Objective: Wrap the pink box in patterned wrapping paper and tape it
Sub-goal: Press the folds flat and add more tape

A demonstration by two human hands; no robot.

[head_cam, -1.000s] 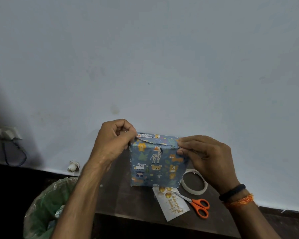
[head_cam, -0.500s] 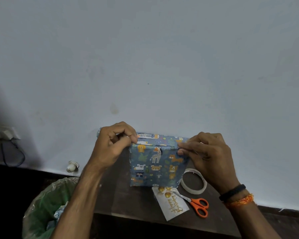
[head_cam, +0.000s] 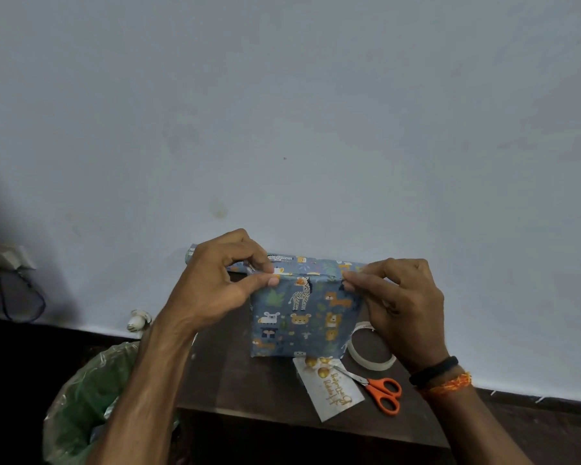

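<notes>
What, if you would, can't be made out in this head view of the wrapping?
- Pink box: fully hidden under the wrapping paper.
- Top fold corners: covered by the left hand and right hand.
- Card lettering: too small to read.
- Bin contents: dark, blurred.

Both forearms are bare, with no sleeves in view. The left hand (head_cam: 215,290) wears nothing on fingers or wrist. Just behind the right hand (head_cam: 399,307), the wrist carries a plain black band (head_cam: 433,370), and right beside it, further up the arm, a frayed orange thread bracelet (head_cam: 446,385).
</notes>
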